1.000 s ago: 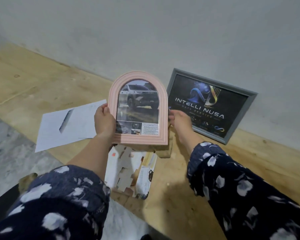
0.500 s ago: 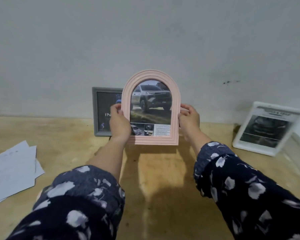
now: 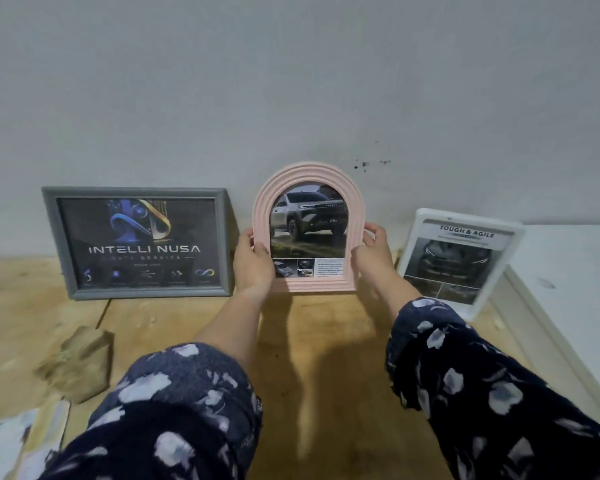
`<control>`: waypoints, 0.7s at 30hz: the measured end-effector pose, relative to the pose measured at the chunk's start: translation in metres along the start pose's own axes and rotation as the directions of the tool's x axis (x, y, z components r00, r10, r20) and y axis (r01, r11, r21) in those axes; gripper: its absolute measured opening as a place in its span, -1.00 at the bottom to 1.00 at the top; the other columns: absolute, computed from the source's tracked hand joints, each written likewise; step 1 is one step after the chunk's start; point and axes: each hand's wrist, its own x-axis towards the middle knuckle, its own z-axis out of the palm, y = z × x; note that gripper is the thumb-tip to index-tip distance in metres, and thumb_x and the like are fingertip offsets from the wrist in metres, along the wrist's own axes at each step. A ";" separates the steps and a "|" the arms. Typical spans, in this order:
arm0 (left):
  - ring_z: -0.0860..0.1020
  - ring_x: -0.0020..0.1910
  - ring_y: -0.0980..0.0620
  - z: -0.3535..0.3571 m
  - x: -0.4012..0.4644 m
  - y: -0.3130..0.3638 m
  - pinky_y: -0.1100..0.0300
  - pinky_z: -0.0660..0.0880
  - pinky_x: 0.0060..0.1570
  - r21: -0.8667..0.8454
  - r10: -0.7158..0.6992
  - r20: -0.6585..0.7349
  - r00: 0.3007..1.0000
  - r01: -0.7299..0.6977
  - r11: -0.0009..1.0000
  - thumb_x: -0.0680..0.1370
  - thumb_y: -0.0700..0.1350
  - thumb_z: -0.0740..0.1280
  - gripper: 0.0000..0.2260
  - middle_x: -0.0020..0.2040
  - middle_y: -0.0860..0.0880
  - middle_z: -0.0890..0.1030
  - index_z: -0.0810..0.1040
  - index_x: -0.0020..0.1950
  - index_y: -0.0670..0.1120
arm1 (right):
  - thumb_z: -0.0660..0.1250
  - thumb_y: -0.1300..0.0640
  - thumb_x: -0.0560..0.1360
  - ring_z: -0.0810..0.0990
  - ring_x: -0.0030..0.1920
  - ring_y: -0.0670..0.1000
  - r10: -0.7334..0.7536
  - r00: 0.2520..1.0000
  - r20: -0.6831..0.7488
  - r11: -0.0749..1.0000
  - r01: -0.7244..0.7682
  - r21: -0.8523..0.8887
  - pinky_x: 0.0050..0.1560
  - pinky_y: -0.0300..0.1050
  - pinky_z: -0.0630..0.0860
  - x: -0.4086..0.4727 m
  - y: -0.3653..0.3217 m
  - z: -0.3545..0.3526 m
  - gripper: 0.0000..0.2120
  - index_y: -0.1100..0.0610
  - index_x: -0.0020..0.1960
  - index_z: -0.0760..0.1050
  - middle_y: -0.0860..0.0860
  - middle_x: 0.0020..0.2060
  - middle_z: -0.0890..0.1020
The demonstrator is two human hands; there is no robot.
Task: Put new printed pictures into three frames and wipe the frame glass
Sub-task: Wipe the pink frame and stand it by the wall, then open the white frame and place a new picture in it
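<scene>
All three frames hold prints; pink frame (image 3: 308,227) is gripped by left hand (image 3: 253,264) and right hand (image 3: 373,252), being stood last.

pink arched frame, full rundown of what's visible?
The pink arched frame has a ribbed border, plastic by its look, with a round top and flat base. It holds a print of a grey pickup truck above small inset photos and a text block. It stands upright near the wall, between the grey frame and the white frame. The left hand and right hand grip its sides.
</scene>
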 end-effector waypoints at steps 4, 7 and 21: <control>0.48 0.21 -0.05 0.027 0.000 -0.004 0.16 0.35 0.14 0.024 -0.034 -0.038 0.999 0.035 0.999 0.66 -0.15 0.09 -0.70 0.26 -0.07 0.52 0.36 0.40 -0.08 | 0.12 0.39 0.37 0.54 0.17 0.06 0.038 0.997 0.073 0.999 -0.037 -0.008 0.19 0.17 0.52 0.026 0.022 -0.010 -0.36 -0.20 0.27 0.22 -0.07 0.25 0.51; 0.47 0.23 -0.02 0.037 -0.001 -0.005 0.18 0.34 0.14 0.032 -0.038 -0.041 0.998 0.039 0.999 0.65 -0.13 0.14 -0.68 0.28 -0.06 0.51 0.35 0.41 -0.08 | 0.14 0.36 0.39 0.55 0.09 0.03 0.035 0.994 0.099 0.998 -0.030 -0.051 0.13 0.16 0.56 0.033 0.029 -0.013 -0.35 -0.24 0.31 0.20 -0.09 0.18 0.51; 0.10 0.44 -0.16 0.048 -0.015 0.001 -0.04 0.24 0.34 0.372 -0.088 -0.078 0.993 0.111 0.922 0.57 -0.17 0.28 -0.45 0.50 -0.07 0.05 0.13 0.51 -0.10 | 0.11 0.17 0.32 0.33 0.40 0.16 0.202 0.959 0.199 0.934 -0.127 -0.333 0.37 0.19 0.33 0.026 0.048 -0.008 -0.18 -0.19 0.52 -0.08 0.00 0.49 0.26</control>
